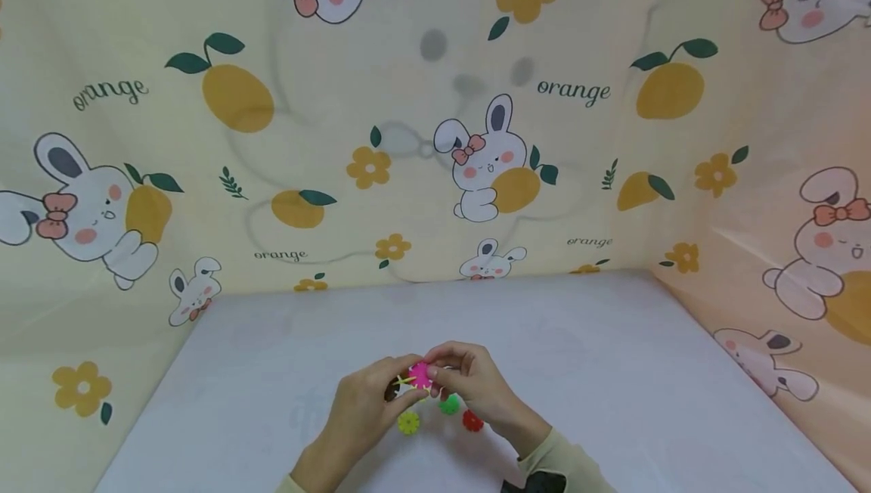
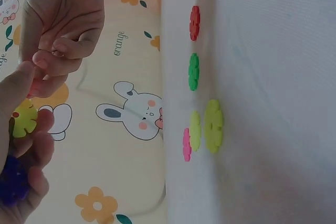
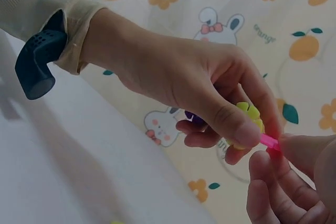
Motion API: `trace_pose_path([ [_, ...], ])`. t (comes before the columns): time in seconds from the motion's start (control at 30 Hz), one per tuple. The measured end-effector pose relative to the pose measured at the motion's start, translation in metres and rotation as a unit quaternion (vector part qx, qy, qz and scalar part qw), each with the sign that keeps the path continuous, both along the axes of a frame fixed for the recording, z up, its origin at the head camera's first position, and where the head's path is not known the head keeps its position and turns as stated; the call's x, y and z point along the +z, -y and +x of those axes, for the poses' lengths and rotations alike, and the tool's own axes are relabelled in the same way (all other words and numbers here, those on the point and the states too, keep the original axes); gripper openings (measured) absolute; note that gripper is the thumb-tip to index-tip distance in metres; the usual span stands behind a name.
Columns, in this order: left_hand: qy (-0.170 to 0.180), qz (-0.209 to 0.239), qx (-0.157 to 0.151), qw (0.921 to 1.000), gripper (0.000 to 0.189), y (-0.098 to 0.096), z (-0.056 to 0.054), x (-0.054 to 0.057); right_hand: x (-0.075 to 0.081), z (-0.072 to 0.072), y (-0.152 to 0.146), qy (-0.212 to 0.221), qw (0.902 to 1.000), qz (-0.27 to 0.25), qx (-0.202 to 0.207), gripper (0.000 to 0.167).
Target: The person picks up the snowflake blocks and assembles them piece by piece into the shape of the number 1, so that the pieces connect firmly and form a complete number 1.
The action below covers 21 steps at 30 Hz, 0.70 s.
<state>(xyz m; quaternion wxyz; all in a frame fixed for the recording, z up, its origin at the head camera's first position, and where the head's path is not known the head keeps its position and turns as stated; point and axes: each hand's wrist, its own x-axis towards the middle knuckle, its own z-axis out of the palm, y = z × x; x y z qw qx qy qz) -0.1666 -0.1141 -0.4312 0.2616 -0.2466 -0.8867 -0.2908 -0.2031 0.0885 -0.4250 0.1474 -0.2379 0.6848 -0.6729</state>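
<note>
Left hand [image 1: 366, 398] and right hand [image 1: 476, 385] close together at lower centre of head view; left forearm [image 1: 318, 459] and right forearm [image 1: 566, 457] angle inward from bottom edge. Both hands pinch, fingers [image 3: 265, 198] bent. Right-wrist view: left wrist [image 3: 109, 40] at upper left.

This is a screened-off tabletop space, room type unclear. Rabbit-print cloth [image 1: 401, 85] fills the frame's top and sides, around a white table [image 1: 585, 349] at lower centre.
</note>
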Motion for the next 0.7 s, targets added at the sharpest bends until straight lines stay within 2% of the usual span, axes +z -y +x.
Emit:
trace_pose_path([
  [0.17,0.013,0.003,0.014,0.9998,0.044,0.003,0.000,0.002,-0.002,-0.004,-0.001,0.012,0.9996,0.018,-0.019,0.035],
  [0.33,0.027,0.014,0.025,0.9992,0.043,0.007,-0.001,0.003,-0.011,-0.013,-0.007,0.027,0.9977,0.052,-0.035,0.037],
  [0.47,0.028,0.021,0.019,0.9992,0.042,0.009,-0.003,0.001,-0.021,-0.022,-0.016,0.008,0.9946,0.103,0.011,0.035],
  [0.57,0.027,0.026,0.012,0.9992,0.041,0.010,-0.004,0.002,-0.026,-0.028,-0.023,-0.007,0.9874,0.148,0.056,0.033],
  [0.7,0.038,0.029,0.007,0.9988,0.041,0.011,-0.004,0.005,-0.033,-0.034,-0.031,-0.019,0.9758,0.206,0.072,0.028],
])
